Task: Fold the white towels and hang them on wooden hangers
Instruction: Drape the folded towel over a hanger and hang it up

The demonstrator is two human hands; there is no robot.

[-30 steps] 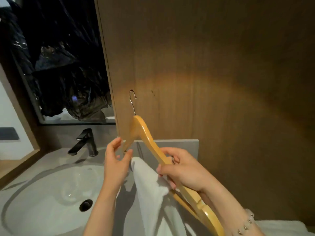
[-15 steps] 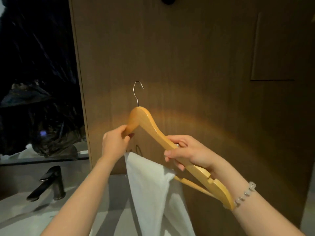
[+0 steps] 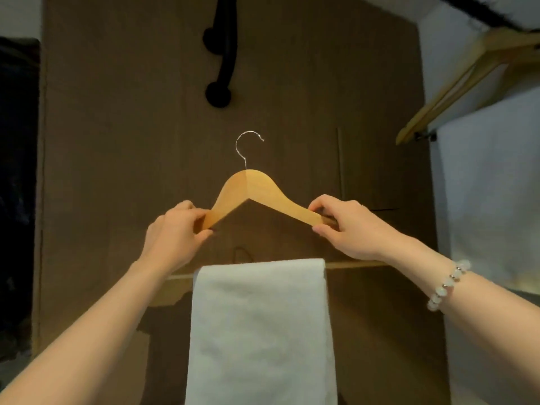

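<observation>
The left hand (image 3: 172, 238) and right hand (image 3: 347, 229) each pinch one shoulder end of a light wooden hanger with a silver wire hook (image 3: 257, 194), held level. A folded white towel (image 3: 260, 325) drapes over its lower bar, below and between the grips. Above the hook, a black wall peg (image 3: 217, 95) juts from the brown wood panel (image 3: 117, 141). Up right of the right hand hang more wooden hangers (image 3: 455, 92). A pale beaded bracelet (image 3: 447, 285) circles the right wrist. No writing is legible.

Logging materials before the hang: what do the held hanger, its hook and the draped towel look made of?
Hanger: looks like wood, smooth pale honey finish with a centre joint line.
Hook: thin bright wire, apparently metal.
Towel: white cloth with a soft, nubbly surface, probably terry, draped over the bar.
</observation>
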